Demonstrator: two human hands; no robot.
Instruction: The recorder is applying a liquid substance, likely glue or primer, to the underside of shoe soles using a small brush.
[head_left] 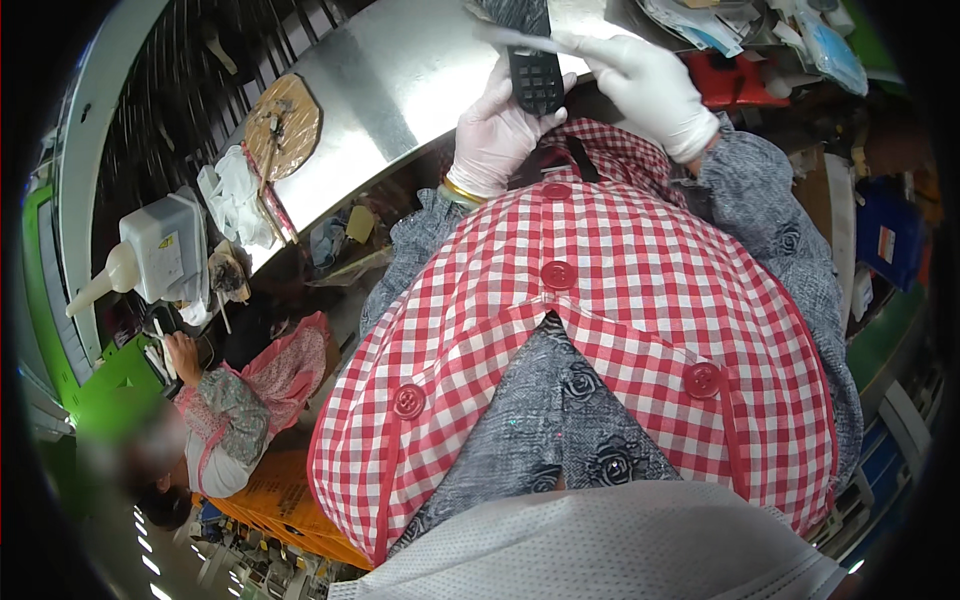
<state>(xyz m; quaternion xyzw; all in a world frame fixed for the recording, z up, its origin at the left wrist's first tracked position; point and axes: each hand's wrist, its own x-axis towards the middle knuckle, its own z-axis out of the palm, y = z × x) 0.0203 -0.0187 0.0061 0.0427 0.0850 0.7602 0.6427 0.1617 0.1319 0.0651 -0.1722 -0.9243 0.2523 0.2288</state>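
Note:
My left hand, in a white glove, is closed around a black keypad casing with a rounded end and a grid of square openings, much like a handset shell. My right hand, gloved too, is closed on a thin whitish strip. It lies across the casing's upper part; motion smears it, so its kind is unclear. Beyond the casing, at the top edge, is a grey patterned piece, partly cut off. Both hands are over the near edge of a shiny metal worktop.
On the worktop's left lie a brown round pad with dark residue and crumpled white cloth. A white bottle with a nozzle stands farther left. A red tray and plastic packets sit right. A co-worker works at lower left.

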